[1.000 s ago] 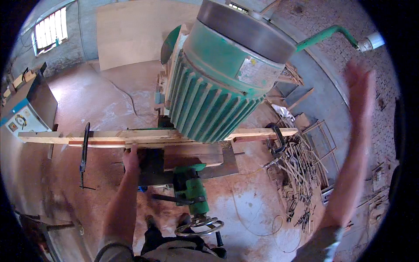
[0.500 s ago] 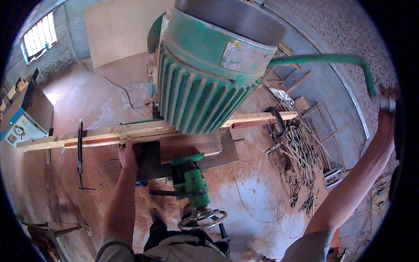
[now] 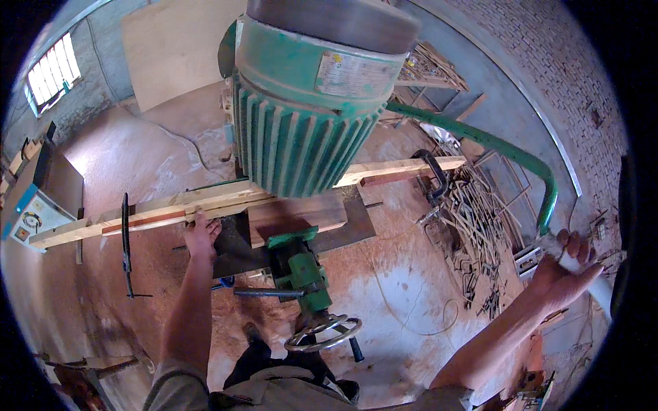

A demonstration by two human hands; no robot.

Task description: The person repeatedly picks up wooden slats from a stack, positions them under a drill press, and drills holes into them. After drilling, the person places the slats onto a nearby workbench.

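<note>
Above open floor, right fingers wrap a white grip, left fingers spread at a board edge.

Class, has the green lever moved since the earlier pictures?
Yes: the green lever has swung down; its end, earlier higher in view than the stick pile, is now level with it.

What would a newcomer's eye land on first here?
First, probably the big green finned motor, filling the upper middle of the view above a long pale wooden beam that runs crosswise. Next, the bent green lever reaching out to the right, its white handle in the right hand. The left hand is at the beam's near side, left of the motor.
</note>
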